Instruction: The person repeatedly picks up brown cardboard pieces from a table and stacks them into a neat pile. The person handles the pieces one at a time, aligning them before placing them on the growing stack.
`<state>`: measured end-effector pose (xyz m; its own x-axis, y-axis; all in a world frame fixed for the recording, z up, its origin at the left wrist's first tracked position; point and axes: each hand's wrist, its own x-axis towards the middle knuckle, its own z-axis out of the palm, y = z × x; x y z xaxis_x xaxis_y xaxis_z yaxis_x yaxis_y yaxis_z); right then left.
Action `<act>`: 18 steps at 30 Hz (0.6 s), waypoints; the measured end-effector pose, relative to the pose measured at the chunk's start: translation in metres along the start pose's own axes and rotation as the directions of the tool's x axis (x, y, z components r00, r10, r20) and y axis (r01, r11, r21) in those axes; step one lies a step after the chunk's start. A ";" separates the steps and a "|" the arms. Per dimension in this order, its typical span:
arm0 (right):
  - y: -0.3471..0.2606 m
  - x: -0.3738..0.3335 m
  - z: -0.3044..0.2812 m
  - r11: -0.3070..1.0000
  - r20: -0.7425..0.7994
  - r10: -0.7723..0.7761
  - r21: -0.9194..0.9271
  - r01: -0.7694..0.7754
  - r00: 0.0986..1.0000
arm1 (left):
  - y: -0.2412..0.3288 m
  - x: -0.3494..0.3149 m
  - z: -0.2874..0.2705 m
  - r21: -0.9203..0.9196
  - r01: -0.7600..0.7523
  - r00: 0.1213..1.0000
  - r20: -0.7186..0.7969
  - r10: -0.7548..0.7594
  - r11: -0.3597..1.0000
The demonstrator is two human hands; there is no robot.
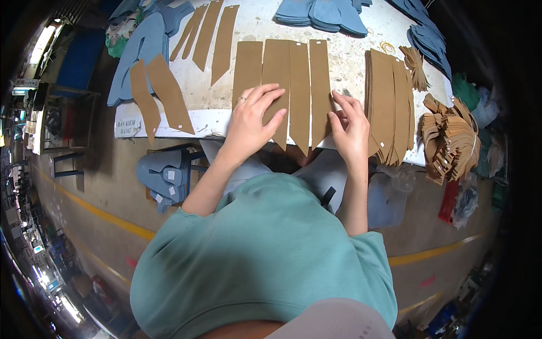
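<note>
Several flat brown strips with pointed ends, which look like cut fabric or leather, lie side by side on the white table before me. My left hand rests with fingers spread over a wide brown strip. My right hand is at the edge of the narrow brown strip on the right of the row, fingers curved and apart. A slimmer brown strip lies between them. Just right of that hand is a thick stack of brown strips.
Bundled brown strips hang over the table's right edge. Blue cut pieces are stacked at the back, and more blue pieces at the left with two brown strips across them. Below the table edge sit blue pieces.
</note>
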<state>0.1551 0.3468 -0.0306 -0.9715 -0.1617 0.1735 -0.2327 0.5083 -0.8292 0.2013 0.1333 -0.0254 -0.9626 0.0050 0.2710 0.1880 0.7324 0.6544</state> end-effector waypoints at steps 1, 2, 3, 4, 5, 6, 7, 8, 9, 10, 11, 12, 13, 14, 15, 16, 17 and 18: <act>-0.001 -0.003 -0.001 1.000 -0.001 0.007 0.001 -0.007 1.000 | -0.003 -0.002 0.001 0.053 -0.050 0.998 0.040 0.048 0.997; -0.002 -0.005 -0.002 1.000 0.010 0.010 0.019 -0.011 1.000 | -0.005 -0.003 0.002 0.102 -0.108 0.992 0.074 0.101 0.989; -0.002 -0.005 -0.002 0.999 0.026 0.030 0.013 -0.031 0.999 | -0.006 -0.005 0.003 0.151 -0.156 0.983 0.117 0.139 0.976; -0.002 -0.005 -0.003 0.999 0.046 0.031 0.024 -0.032 0.998 | -0.005 -0.007 0.007 0.146 -0.150 0.978 0.165 0.125 0.978; -0.003 -0.005 -0.003 0.998 0.056 0.042 0.044 -0.044 0.998 | -0.003 -0.007 0.010 0.150 -0.163 0.978 0.152 0.140 0.975; -0.003 -0.005 -0.002 0.999 0.064 0.025 0.035 -0.027 0.998 | -0.001 -0.007 0.013 0.156 -0.168 0.979 0.145 0.146 0.973; -0.003 -0.005 -0.001 0.999 0.063 0.019 0.034 -0.021 0.998 | 0.000 -0.007 0.014 0.169 -0.156 0.979 0.160 0.129 0.973; -0.004 -0.005 -0.001 0.999 0.066 0.026 0.039 -0.028 0.998 | 0.001 -0.006 0.012 0.157 -0.178 0.974 0.167 0.151 0.972; -0.005 -0.005 0.000 1.000 0.061 -0.004 0.013 0.003 0.998 | 0.000 -0.005 0.009 0.094 -0.166 0.980 0.124 0.154 0.982; -0.005 -0.005 0.000 1.000 0.064 -0.019 -0.007 0.020 0.998 | -0.001 -0.005 0.004 0.037 -0.136 0.987 0.097 0.132 0.990; -0.006 -0.005 0.000 0.999 0.075 -0.032 -0.017 0.034 0.997 | -0.003 -0.006 -0.001 -0.019 -0.106 0.992 0.071 0.107 0.994; -0.007 -0.004 0.000 0.994 0.037 -0.067 -0.089 0.070 0.997 | -0.006 -0.009 -0.009 0.005 -0.018 1.000 0.000 0.018 1.000; -0.007 -0.003 -0.001 0.983 0.010 -0.101 -0.151 0.101 0.995 | -0.011 -0.011 -0.018 0.061 0.001 0.993 -0.120 0.006 0.998; -0.008 -0.001 -0.002 0.969 -0.016 -0.136 -0.212 0.129 0.991 | -0.018 -0.012 -0.028 0.076 0.118 0.983 -0.147 -0.106 0.990; -0.009 0.002 -0.001 0.955 -0.042 -0.149 -0.266 0.132 0.988 | -0.024 -0.015 -0.036 0.076 0.190 0.963 -0.206 -0.171 0.979; -0.010 0.006 0.000 0.955 -0.010 -0.142 -0.265 0.134 0.990 | -0.028 -0.018 -0.040 0.091 0.186 0.970 -0.175 -0.168 0.978; -0.011 0.011 0.004 0.942 0.011 -0.206 -0.270 0.201 0.979 | -0.030 -0.021 -0.042 0.098 0.178 0.976 -0.146 -0.162 0.979; -0.013 0.016 0.009 0.924 0.031 -0.270 -0.272 0.268 0.962 | -0.032 -0.025 -0.043 0.105 0.208 0.975 -0.103 -0.197 0.973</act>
<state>0.1426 0.3301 -0.0218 -0.8708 -0.3192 0.3739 -0.4877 0.6565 -0.5754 0.2273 0.0802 -0.0225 -0.9553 -0.2099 0.2081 -0.0377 0.7848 0.6186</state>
